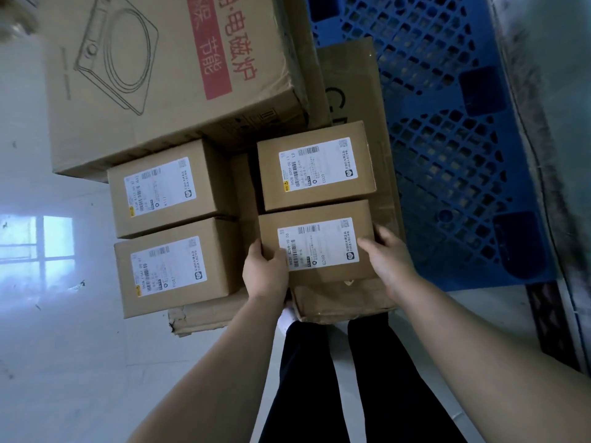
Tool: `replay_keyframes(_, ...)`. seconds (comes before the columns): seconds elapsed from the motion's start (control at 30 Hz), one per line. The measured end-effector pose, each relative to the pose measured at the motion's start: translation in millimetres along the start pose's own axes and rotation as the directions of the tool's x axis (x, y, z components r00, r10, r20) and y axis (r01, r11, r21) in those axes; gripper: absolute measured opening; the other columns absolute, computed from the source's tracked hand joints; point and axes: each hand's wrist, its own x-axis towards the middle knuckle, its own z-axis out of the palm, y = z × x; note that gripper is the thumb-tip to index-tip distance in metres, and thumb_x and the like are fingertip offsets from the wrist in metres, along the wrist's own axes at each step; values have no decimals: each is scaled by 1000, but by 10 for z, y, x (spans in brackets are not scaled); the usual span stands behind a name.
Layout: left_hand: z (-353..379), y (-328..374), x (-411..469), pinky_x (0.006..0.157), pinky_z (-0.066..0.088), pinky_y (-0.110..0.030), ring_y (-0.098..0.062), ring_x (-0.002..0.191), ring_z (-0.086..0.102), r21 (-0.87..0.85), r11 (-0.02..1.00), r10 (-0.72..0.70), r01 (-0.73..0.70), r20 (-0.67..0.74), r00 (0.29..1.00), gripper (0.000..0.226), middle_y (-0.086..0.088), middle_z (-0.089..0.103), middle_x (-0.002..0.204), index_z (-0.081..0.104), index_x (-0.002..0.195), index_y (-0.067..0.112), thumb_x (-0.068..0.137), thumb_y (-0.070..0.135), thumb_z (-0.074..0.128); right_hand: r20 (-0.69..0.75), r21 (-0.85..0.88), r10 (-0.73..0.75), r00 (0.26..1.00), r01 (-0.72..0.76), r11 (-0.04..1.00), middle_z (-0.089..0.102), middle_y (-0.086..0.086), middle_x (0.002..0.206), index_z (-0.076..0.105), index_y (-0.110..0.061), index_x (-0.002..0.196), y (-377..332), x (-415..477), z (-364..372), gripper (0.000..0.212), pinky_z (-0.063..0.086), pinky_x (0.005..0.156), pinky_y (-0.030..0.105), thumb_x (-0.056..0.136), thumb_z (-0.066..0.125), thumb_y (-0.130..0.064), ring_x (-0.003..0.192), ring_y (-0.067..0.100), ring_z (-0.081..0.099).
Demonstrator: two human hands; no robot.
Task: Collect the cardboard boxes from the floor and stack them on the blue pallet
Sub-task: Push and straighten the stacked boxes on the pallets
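A small cardboard box with a white label [323, 231] sits near me on top of a flat brown carton [348, 302]. My left hand [265, 273] grips its near left corner and my right hand [388, 260] clasps its right side. Just beyond it stands a second labelled box [315, 166]. Two more labelled boxes [169, 187] [174, 266] sit to the left on another flat carton [204, 314]. The blue pallet [454, 129] lies at the right, partly covered by the cartons.
A large carton printed with a cooker drawing and red lettering [166, 78] lies behind the small boxes. The pale glossy floor [64, 362] spreads to the left and front. My legs in dark trousers [335, 378] stand right before the stack. A dirty wall base [550, 155] borders the pallet.
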Motion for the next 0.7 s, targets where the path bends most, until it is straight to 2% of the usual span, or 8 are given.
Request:
replay_keyframes(0.13, -30, 55, 56, 87, 53, -33, -18, 99, 62, 10, 999, -30, 30, 0, 1000, 42, 6, 63, 102, 50, 131, 23, 90, 16, 56, -35, -28, -1, 999, 0, 1000, 68, -4, 112, 53, -27, 131, -45, 55, 61, 46, 51, 72, 30, 86, 61, -31, 95, 15, 64)
replay_keyframes(0.23, -44, 157, 153, 101, 47, -42, -22, 119, 55, 63, 996, 64, -61, -40, 997, 64, 1, 55, 129, 36, 145, 23, 85, 26, 55, -119, -48, -14, 993, 9, 999, 48, 1, 144, 30, -26, 148, -193, 114, 31, 77, 45, 98, 38, 81, 68, -36, 125, 23, 52)
replay_keyframes(0.3, -31, 305, 248, 107, 41, -45, -23, 131, 47, 105, 987, 124, -122, -18, 992, 72, 0, 45, 145, 24, 151, 27, 86, 33, 55, -109, -70, -68, 992, 60, 996, 33, -1, 154, 15, -31, 152, -345, 178, 11, 88, 40, 106, 42, 82, 68, -32, 134, 23, 42)
replay_keyframes(0.37, -17, 466, 340, 109, 40, -45, -24, 133, 45, 137, 980, 141, -145, 39, 989, 75, -2, 40, 150, 17, 153, 29, 89, 34, 56, -67, -100, -113, 991, 106, 989, 32, -4, 154, 8, -38, 152, -490, 232, 12, 91, 42, 103, 42, 82, 66, -29, 132, 21, 44)
replay_keyframes(0.43, -1, 593, 435, 108, 39, -40, -25, 135, 43, 151, 976, 142, -154, 90, 986, 74, -2, 37, 152, 15, 154, 26, 93, 33, 56, -33, -128, -144, 989, 139, 982, 44, -5, 146, 9, -40, 151, -590, 270, 56, 88, 46, 95, 38, 84, 65, -29, 120, 18, 53)
replay_keyframes(0.5, 8, 669, 499, 97, 44, -32, -24, 130, 47, 143, 979, 128, -145, 118, 985, 73, -2, 43, 147, 19, 154, 22, 93, 33, 58, 6, -143, -158, 987, 157, 977, 52, -5, 138, 13, -40, 150, -631, 310, 147, 84, 46, 94, 37, 85, 64, -28, 115, 17, 56)
replay_keyframes(0.6, -23, 707, 536, 94, 49, -36, -25, 120, 53, 117, 986, 111, -121, 89, 990, 68, -3, 51, 137, 30, 148, 18, 89, 29, 61, 55, -143, -168, 984, 174, 974, 46, -4, 143, 12, -38, 151, -668, 332, 301, 84, 46, 89, 30, 87, 65, -22, 122, 19, 52)
replay_keyframes(0.7, -79, 690, 528, 99, 48, -39, -26, 122, 52, 140, 984, 93, -110, 124, 988, 71, -4, 49, 139, 24, 152, 18, 90, 24, 59, 42, -126, -159, 986, 163, 979, 41, -6, 146, 10, -35, 152, -711, 343, 350, 86, 43, 75, 21, 88, 63, -14, 114, 15, 53)
